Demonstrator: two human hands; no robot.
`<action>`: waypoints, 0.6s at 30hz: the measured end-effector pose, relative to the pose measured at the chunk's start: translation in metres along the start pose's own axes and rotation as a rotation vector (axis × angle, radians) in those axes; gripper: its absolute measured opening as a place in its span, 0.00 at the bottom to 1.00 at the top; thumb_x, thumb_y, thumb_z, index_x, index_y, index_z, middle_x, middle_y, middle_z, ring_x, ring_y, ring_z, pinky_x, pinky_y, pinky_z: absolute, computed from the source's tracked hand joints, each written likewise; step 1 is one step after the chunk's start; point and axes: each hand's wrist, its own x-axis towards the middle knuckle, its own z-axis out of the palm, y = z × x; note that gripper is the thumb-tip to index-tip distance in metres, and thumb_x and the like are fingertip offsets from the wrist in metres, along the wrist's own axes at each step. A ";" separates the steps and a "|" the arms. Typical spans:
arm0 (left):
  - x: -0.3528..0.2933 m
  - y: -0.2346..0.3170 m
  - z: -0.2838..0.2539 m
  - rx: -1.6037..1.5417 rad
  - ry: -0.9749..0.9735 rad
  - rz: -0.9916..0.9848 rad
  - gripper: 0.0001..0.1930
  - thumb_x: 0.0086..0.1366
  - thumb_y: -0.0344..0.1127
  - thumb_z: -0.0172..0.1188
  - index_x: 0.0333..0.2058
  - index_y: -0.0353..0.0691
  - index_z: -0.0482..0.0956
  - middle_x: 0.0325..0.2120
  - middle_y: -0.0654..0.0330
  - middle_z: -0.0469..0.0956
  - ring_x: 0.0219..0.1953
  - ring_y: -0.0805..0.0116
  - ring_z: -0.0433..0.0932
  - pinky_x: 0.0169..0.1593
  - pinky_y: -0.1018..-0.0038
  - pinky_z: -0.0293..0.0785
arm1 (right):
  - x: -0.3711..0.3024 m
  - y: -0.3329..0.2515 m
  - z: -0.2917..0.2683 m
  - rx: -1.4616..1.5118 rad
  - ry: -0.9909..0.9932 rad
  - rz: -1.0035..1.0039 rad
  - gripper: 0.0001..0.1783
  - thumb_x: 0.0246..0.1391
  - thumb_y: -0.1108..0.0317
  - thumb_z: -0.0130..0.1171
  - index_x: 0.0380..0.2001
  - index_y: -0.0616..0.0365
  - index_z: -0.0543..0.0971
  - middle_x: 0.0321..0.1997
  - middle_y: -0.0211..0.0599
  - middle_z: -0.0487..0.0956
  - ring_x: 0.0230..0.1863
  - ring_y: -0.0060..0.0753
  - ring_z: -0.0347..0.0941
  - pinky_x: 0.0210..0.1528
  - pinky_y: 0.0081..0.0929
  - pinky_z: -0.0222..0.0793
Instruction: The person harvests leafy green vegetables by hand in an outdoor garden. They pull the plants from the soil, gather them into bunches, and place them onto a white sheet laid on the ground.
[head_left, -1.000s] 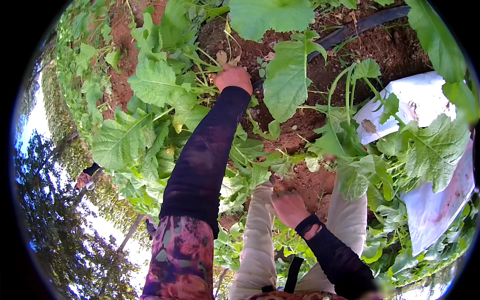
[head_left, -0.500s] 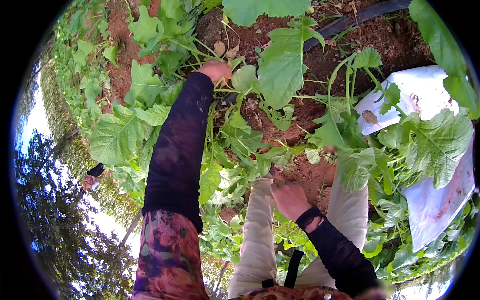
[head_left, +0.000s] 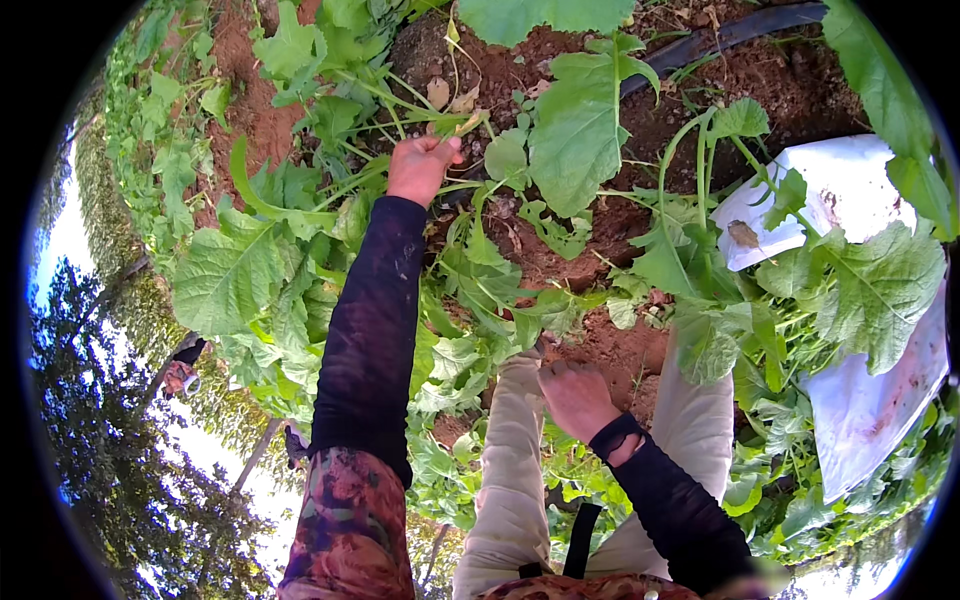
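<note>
Among the leafy plants at upper centre, my left hand point(head_left: 420, 170) is closed, thumb against fingers, on a green leaf stalk point(head_left: 445, 127) with a pale yellowish end showing just past the fingertips. Broad green leaves point(head_left: 232, 275) spread left of that arm, and a large upright leaf point(head_left: 577, 130) stands to its right. Low down, beside my bent left knee, my right hand point(head_left: 580, 400) hangs with the fingers curled in. Whatever it may hold is hidden by the back of the hand.
White plastic sheeting point(head_left: 840, 190) lies at right, partly under leaves, with a dry brown leaf on it. A dark flat strip point(head_left: 735, 38) crosses the reddish soil point(head_left: 615, 345) at the top right. Another person point(head_left: 180, 375) is far off at left, near trees.
My left hand has drawn slightly back toward me and turned, so its thumb and the stalk now show. The leaves beside it have shifted. My right hand has hardly moved.
</note>
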 end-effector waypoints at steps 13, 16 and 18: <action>0.012 0.059 0.007 0.426 0.432 0.397 0.09 0.55 0.36 0.60 0.29 0.36 0.80 0.17 0.51 0.76 0.20 0.55 0.76 0.27 0.65 0.70 | 0.009 -0.008 0.008 -0.033 0.066 -0.029 0.08 0.43 0.69 0.55 0.29 0.58 0.75 0.29 0.41 0.76 0.30 0.43 0.76 0.32 0.37 0.71; 0.020 0.058 0.040 0.804 0.284 0.345 0.08 0.53 0.34 0.58 0.30 0.39 0.81 0.38 0.44 0.77 0.37 0.47 0.78 0.38 0.60 0.74 | 0.009 -0.006 0.008 -0.046 0.042 -0.026 0.11 0.44 0.67 0.57 0.32 0.59 0.74 0.30 0.41 0.76 0.31 0.43 0.76 0.33 0.37 0.71; 0.027 0.066 0.054 0.980 0.146 0.205 0.09 0.55 0.34 0.56 0.33 0.41 0.82 0.40 0.47 0.77 0.40 0.52 0.79 0.40 0.61 0.75 | 0.009 -0.005 0.007 -0.027 0.097 -0.049 0.05 0.43 0.69 0.54 0.27 0.58 0.74 0.27 0.41 0.76 0.29 0.42 0.76 0.31 0.37 0.70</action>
